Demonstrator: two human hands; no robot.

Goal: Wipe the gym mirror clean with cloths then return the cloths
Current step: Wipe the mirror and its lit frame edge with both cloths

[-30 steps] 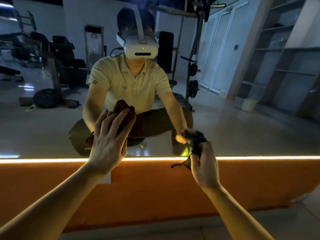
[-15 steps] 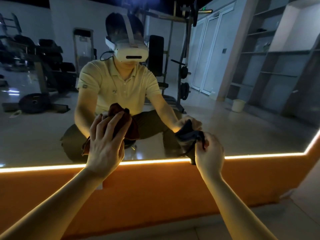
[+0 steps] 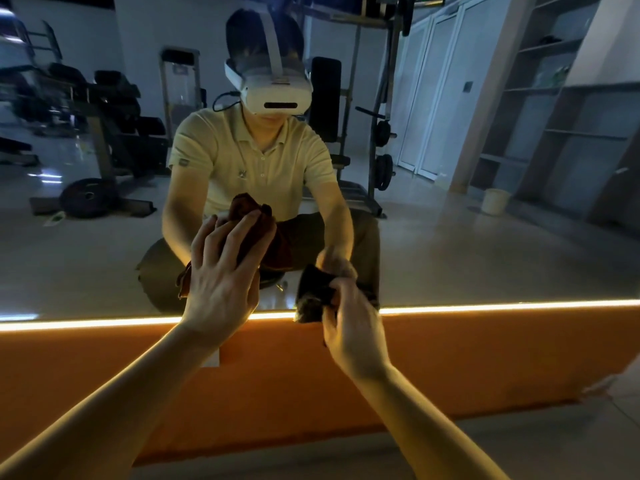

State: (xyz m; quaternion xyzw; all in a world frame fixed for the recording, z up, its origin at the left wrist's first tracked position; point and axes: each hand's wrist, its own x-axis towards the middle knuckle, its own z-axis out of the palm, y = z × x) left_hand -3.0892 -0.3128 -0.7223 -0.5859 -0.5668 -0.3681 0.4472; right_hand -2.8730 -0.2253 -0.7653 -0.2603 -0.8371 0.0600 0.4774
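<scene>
The left fingers are spread apart and lie straight, pressing a reddish-brown cloth flat against the glass; the cloth bunches above the fingertips and a fold of it hangs out past the heel of the left hand. The right fingers are curled tight, clamped on a dark cloth that is crumpled into a wad and touches the bottom edge of the mirror. The right hand sits lower than the left, just beside it, and both bare forearms reach up from the bottom of the view. A glowing light strip runs along the foot of the mirror, and below it is an orange wall panel that meets the pale floor. The glass reflects the person crouching in a yellowish polo shirt with a white headset, a weight plate on the floor, a pale bucket and shelves.
</scene>
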